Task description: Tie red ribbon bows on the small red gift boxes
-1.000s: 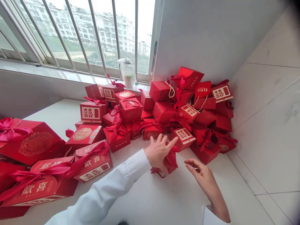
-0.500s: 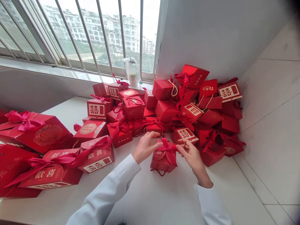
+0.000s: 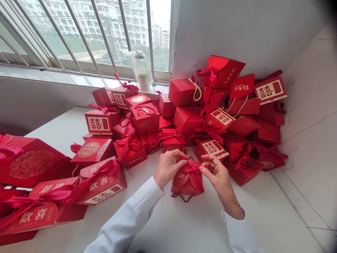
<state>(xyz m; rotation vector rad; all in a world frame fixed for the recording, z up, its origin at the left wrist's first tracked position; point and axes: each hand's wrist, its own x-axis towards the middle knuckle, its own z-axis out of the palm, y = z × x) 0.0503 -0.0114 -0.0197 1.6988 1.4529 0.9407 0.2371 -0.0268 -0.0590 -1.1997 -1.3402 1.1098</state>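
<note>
A small red gift box stands on the white table in front of me, its scalloped flaps folded over the top. A red ribbon lies across those flaps, and a dark red cord handle hangs at the near side. My left hand pinches the ribbon's left part between thumb and fingers. On the other side my right hand pinches its right part, thumb against index finger. The ribbon's middle, between my hands, looks gathered, but I cannot make out the knot clearly.
Many red gift boxes are heaped behind my hands, up to the wall corner. More boxes with ribbons line the left side of the white table. A clear plastic cup in a bag stands on the windowsill under a barred window.
My view has moved closer to the table. Both hands now pinch the ribbon more tightly; the left fingers have closed on its end, and the ribbon lies flatter over the box.
</note>
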